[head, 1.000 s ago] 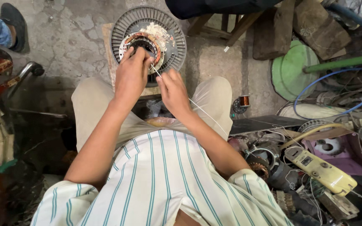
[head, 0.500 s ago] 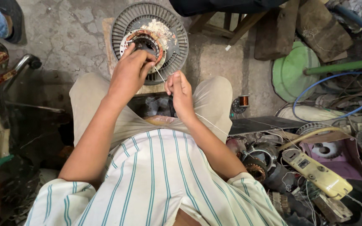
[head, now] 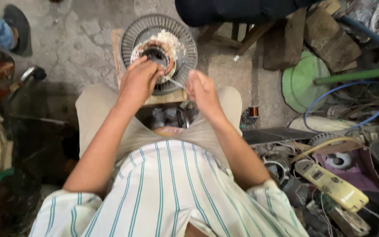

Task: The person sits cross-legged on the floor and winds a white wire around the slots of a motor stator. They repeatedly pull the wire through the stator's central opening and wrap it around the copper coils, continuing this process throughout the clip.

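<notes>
Grey ribbed metal rings the round motor stator (head: 159, 48), which sits on a small wooden block (head: 152, 98) on the concrete floor just ahead of the person's knees. The left hand (head: 139, 81) rests curled over the stator's windings, partly hiding them. The right hand (head: 202, 90) is clenched around a thin tool (head: 176, 82) pointing into the core. To the right lie a yellow power strip (head: 332, 184), a green disc (head: 301, 83) and tangled blue cable (head: 330, 94).
</notes>
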